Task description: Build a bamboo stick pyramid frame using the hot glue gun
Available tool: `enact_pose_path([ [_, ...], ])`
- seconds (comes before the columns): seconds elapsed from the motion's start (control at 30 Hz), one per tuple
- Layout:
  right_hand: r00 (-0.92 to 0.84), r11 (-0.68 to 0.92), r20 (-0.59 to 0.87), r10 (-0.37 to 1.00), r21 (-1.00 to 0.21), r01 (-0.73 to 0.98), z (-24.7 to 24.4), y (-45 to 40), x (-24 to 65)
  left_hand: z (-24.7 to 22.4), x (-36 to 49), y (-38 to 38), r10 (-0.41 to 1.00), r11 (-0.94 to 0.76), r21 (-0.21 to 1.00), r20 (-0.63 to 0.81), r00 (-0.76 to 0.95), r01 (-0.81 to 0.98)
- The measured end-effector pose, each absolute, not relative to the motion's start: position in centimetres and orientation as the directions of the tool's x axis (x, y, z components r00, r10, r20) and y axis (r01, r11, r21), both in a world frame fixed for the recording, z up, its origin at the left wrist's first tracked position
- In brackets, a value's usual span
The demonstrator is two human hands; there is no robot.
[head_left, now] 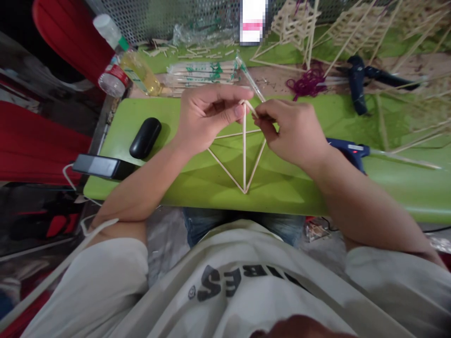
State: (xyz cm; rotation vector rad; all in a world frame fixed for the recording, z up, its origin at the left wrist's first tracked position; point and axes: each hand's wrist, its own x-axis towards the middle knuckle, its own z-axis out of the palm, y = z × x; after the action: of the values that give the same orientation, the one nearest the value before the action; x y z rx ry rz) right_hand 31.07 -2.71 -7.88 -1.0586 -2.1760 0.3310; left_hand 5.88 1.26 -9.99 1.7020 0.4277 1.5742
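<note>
Thin wooden sticks form a pyramid-like frame (244,150) on the green board (169,192), with a triangle of sticks lying flat and others rising to a peak. My left hand (214,110) pinches the frame's sticks at the top between thumb and fingers. Just to the right, my right hand (291,126) is closed on a wooden stick (252,109) that slants down from the peak. Its lower length is hidden behind that hand. A blue hot glue gun (347,149) with a small red light lies beside my right forearm, partly covered by it.
At the back lie packaged chopsticks (200,71), purple cord (310,80), a dark trigger clamp-like tool (357,84) and woven stick structures (355,28). To the left are a bottle of yellow liquid (139,72), a black case (145,138) and a black box-shaped device (102,165).
</note>
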Motion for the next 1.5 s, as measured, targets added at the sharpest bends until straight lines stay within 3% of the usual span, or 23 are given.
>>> enact_pose_path([
  [0.23, -0.342, 0.627, 0.533, 0.774, -0.567, 0.535, -6.6, -4.1, 31.0, -9.4, 5.7, 0.4, 0.765, -0.584, 0.787, 0.615, 0.192, -0.196],
  [0.47, -0.41, 0.514, 0.359, 0.839, -0.77, 0.378, -5.2, -7.4, 28.3, -8.8, 6.1, 0.2, 0.85, -0.476, 0.865, 0.499, 0.168, -0.158],
  [0.9, -0.363, 0.505, 0.379, 0.851, -0.781, 0.368, -6.0, -7.4, 27.8, -9.6, 6.2, 0.2, 0.835, -0.49, 0.854, 0.518, 0.186, -0.175],
  [1.23, -0.363, 0.621, 0.522, 0.772, -0.743, 0.252, -7.0, -6.9, 27.9, -8.9, 5.5, -0.5, 0.782, -0.55, 0.822, 0.569, 0.256, -0.147],
  [1.5, -0.146, 0.578, 0.56, 0.816, -0.792, 0.194, -8.5, -6.6, 27.4, -8.6, 5.4, -0.8, 0.824, -0.483, 0.866, 0.499, 0.267, -0.128],
])
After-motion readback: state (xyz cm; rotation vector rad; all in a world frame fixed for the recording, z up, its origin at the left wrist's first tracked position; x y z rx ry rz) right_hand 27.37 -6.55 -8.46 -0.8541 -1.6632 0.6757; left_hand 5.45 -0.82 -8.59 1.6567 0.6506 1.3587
